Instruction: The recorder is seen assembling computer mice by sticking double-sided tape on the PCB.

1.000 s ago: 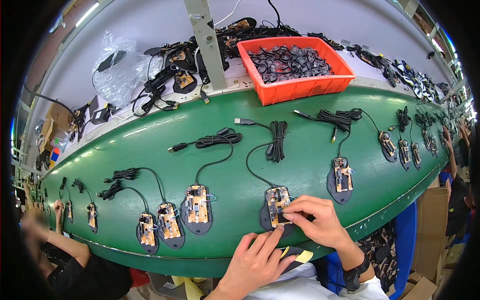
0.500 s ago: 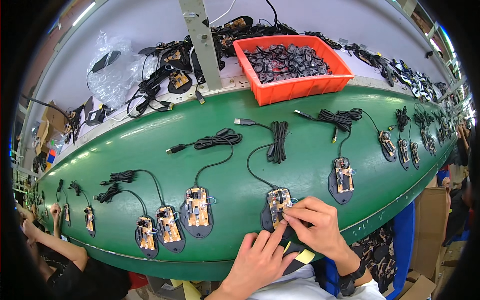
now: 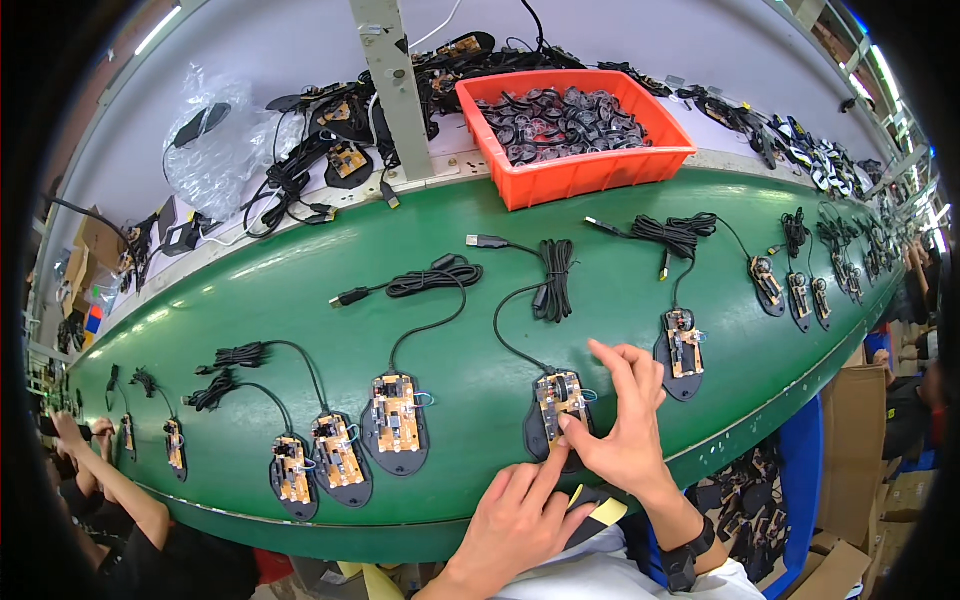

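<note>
A computer mouse base with a tan circuit board [image 3: 557, 398] lies on the green conveyor belt in front of me, its cable running up to a coiled bundle [image 3: 556, 280]. My right hand [image 3: 628, 428] is open over its right side: the thumb tip presses on the lower board, and the other fingers are raised and spread. My left hand [image 3: 515, 528] reaches from below with its index finger stretched to the base's lower end. Beside the left thumb is a black and yellow piece [image 3: 600, 508]; whether the hand touches it I cannot tell.
More mouse bases [image 3: 396, 425] with cables lie along the belt [image 3: 440, 345] on both sides. Beyond it stand a red bin [image 3: 590, 180] of clear and black wheel parts and a metal post [image 3: 395, 90]. A blue bin [image 3: 805, 470] holds dark parts at right; a person's arm [image 3: 125, 495] is at left.
My right hand has opened from a pinch at the board, its index finger lifting up and away while the thumb stays. My left hand has barely moved. The red bin appears slightly further left.
</note>
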Available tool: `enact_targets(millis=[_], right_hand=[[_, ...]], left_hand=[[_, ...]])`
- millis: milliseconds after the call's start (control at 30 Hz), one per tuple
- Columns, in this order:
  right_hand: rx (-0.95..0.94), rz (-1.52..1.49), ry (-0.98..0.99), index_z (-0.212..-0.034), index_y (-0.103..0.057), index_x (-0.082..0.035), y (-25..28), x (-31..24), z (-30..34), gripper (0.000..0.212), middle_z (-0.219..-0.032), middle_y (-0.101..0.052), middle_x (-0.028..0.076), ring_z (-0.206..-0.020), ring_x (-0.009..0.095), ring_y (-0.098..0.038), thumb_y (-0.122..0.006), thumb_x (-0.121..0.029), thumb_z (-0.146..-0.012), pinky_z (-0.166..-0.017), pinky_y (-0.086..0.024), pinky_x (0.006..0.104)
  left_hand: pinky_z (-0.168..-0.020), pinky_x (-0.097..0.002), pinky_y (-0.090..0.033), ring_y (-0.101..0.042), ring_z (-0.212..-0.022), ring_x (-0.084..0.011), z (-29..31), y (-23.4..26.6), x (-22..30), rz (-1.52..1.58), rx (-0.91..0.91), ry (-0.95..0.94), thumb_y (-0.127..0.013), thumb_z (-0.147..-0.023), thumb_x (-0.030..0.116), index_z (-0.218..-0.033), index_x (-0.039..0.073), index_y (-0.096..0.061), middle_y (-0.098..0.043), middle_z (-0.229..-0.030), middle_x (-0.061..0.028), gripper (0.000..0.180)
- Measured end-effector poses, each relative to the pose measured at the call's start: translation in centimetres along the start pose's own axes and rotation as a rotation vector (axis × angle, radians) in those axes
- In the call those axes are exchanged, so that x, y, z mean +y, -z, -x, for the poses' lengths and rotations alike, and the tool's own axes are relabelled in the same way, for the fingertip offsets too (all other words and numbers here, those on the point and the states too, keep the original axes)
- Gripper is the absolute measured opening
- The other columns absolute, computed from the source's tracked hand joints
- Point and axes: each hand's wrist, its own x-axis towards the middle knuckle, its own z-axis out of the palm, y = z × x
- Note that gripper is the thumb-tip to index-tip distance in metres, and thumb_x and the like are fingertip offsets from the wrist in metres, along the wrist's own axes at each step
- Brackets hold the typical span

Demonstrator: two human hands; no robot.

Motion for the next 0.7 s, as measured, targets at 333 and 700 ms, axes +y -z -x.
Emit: enact_targets(millis=[333,700], right_hand=[[0.024,-0.130,0.001,-0.140,-0.060,-0.010,0.8,1.7,0.0,0.072,-0.130,-0.050,0.013,-0.126,0.032,-0.045,-0.084,-0.005,-0.072,-0.111,-0.034,0.0441],[-0.091,-0.127,0.022,-0.137,-0.062,-0.008,2.7,0.4,0.6,0.071,-0.132,-0.052,0.015,-0.126,0.035,-0.046,-0.083,-0.003,-0.070,-0.112,-0.036,0.0462]], left_hand=[[-0.086,-0.0395,-0.049,-0.060,-0.097,-0.0273,0.0,0.0,0.2,0.048,0.005,0.027,-0.081,-0.087,0.033,-0.068,0.002,-0.062,-0.064,-0.141,-0.0170,0.041],[-0.093,-0.0430,-0.050,-0.063,-0.115,-0.0308,0.1,1.3,-0.2,0.184,0.056,0.008,-0.082,-0.086,0.031,-0.069,0.001,-0.063,-0.063,-0.142,-0.0189,0.039]])
